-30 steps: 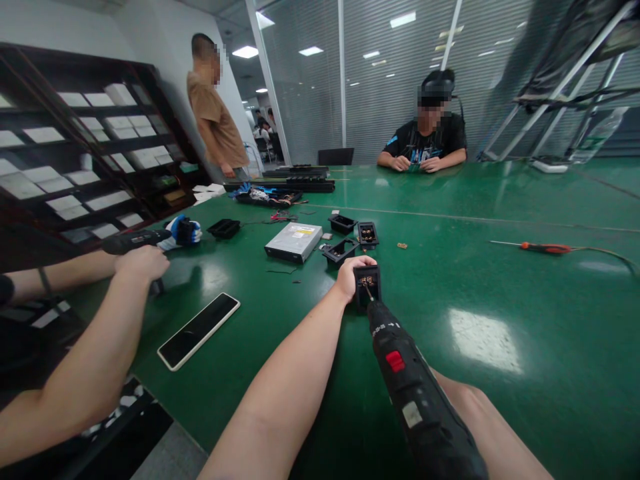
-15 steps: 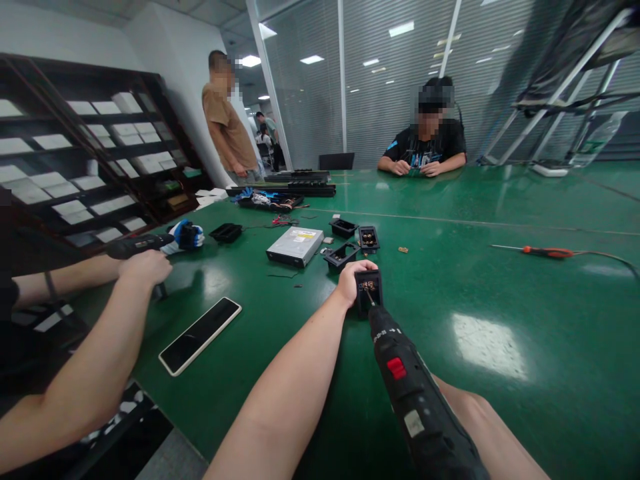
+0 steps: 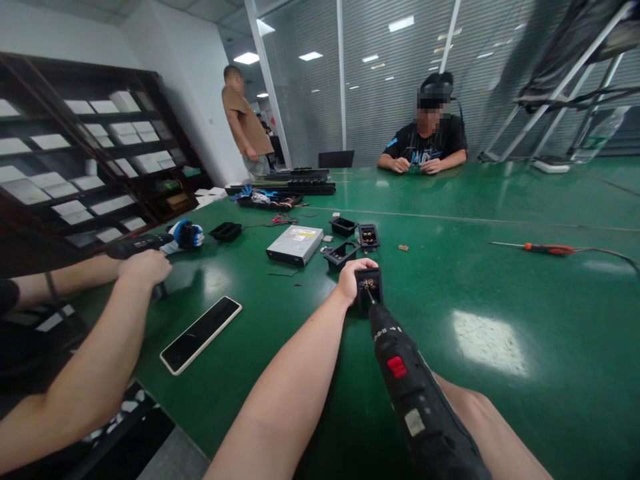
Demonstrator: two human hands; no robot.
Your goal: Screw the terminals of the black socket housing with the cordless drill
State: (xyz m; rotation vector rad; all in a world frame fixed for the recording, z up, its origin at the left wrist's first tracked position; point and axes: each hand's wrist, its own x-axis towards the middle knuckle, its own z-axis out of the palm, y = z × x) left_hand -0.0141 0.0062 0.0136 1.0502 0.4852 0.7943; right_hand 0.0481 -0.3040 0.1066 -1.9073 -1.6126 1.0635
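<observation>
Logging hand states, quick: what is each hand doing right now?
Left hand: closed on the small black housing, steadying it on the table.
Right hand: hidden behind the electric screwdriver; its grip cannot be told.

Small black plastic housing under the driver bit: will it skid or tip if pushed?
Probably skids: the small black plastic housing sits on a glossy green tabletop. Likely light and tippy, since the left hand braces it against the black electric screwdriver.
</observation>
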